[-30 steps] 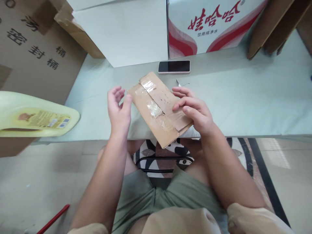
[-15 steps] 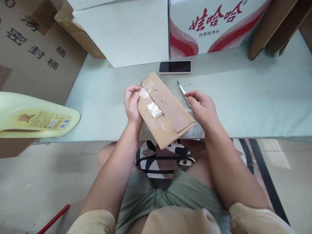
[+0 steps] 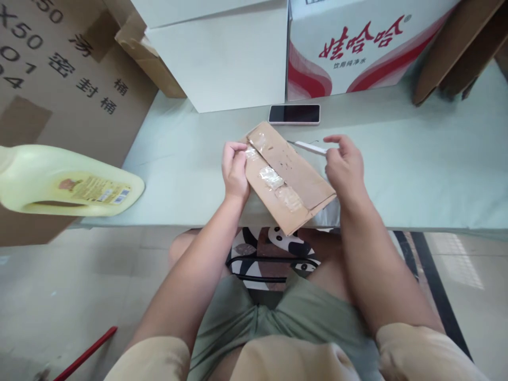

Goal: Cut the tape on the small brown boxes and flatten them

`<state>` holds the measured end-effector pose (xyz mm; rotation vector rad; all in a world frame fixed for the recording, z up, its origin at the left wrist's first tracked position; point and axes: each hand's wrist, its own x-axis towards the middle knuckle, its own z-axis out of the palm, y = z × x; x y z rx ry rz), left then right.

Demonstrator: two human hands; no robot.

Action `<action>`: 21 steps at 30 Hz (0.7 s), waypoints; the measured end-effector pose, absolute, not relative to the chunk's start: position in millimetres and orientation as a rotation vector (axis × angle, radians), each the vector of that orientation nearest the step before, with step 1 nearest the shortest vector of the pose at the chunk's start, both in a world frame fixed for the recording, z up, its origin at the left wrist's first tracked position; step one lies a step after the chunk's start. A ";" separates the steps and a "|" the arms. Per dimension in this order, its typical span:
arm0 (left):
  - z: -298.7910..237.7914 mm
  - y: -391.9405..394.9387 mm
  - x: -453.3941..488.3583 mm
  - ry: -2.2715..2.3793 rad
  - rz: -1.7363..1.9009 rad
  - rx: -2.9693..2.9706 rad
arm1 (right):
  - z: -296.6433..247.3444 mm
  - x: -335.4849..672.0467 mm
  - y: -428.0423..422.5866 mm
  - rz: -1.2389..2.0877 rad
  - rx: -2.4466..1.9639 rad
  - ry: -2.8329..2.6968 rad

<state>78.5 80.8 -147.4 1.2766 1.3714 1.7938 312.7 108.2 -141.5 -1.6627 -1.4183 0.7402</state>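
Note:
My left hand [image 3: 237,172] grips the left edge of a flat brown cardboard box [image 3: 301,180], thumb on top. The box lies tilted, its lower corner jutting past the table's front edge. Clear tape, torn in places, runs along its seam. In my right hand [image 3: 344,166] is a slim silver craft knife [image 3: 311,147], held by its rear end. Its thin dark tip points left, close to the box's upper right edge. My right index finger is stretched out above the handle.
A phone [image 3: 294,114] lies behind the cardboard box on the cloth-covered table [image 3: 416,174]. White cartons [image 3: 222,63] stand at the back, with brown cardboard flaps [image 3: 452,53] to their right. A pale yellow jug [image 3: 71,182] and a large brown carton [image 3: 91,116] are at left.
My right hand has lifted the craft knife from the tabletop and swung its tip leftward toward the box. My left hand keeps its hold on the box. The view has shifted slightly.

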 end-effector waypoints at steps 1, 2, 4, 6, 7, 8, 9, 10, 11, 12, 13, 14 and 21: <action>-147.9 80.0 80.0 1.394 1.786 1.291 | -136.2 314.0 109.1 0.768 -1.540 -1.345; -148.3 78.8 81.5 1.418 1.781 1.305 | -129.5 315.0 107.8 0.797 -1.420 -1.280; -148.7 75.9 83.8 1.461 1.772 1.329 | -112.4 315.8 97.8 0.830 -1.197 -1.179; -148.4 72.2 85.2 1.484 1.747 1.365 | -93.8 314.6 79.7 0.816 -1.034 -1.171; -148.2 70.3 85.4 1.488 1.732 1.390 | -85.6 313.3 69.6 0.801 -0.993 -1.211; -148.0 68.5 85.6 1.491 1.719 1.418 | -78.8 311.6 60.0 0.783 -0.978 -1.276; -148.0 67.1 85.6 1.495 1.711 1.445 | -73.8 309.7 51.8 0.769 -0.973 -1.356; -148.1 66.1 85.7 1.498 1.710 1.465 | -70.5 307.7 45.6 0.751 -0.980 -1.448; -148.5 65.6 86.0 1.499 1.720 1.475 | -68.7 305.8 41.4 0.724 -0.998 -1.532; -149.2 65.6 86.6 1.500 1.736 1.475 | -68.0 304.0 39.1 0.686 -1.023 -1.603; -150.1 65.9 87.3 1.501 1.759 1.466 | -67.9 302.3 38.3 0.636 -1.057 -1.658; -151.0 66.5 88.3 1.499 1.783 1.451 | -67.9 300.9 38.5 0.579 -1.097 -1.695; -151.6 68.3 94.6 1.525 1.882 1.386 | -65.2 298.4 37.9 0.531 -1.197 -1.847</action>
